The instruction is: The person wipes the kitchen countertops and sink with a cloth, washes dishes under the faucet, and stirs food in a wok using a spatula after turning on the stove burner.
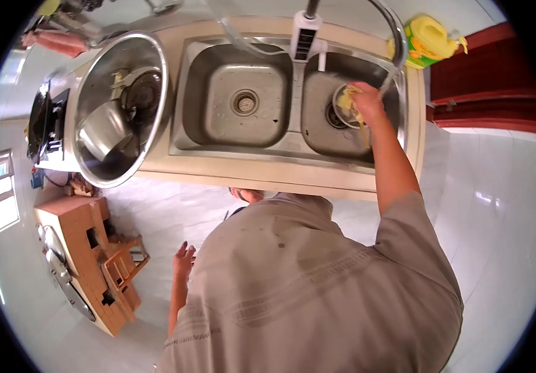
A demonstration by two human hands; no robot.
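Right hand [367, 99]: fingers closed, gripping the cloth [349, 99].
Cloth: between one and two o'clock, bunched at the bowl [346, 117] in the right basin [319, 93].
Left hand [184, 258]: half open, fingers loosely spread, hanging toward eight o'clock.

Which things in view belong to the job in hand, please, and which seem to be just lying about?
Seemingly in use:
- yellow item, perhaps a cloth, in the right hand
- small bowl beneath it
- sink

Apparently lying about:
- large metal tub
- pot inside it
- yellow jug
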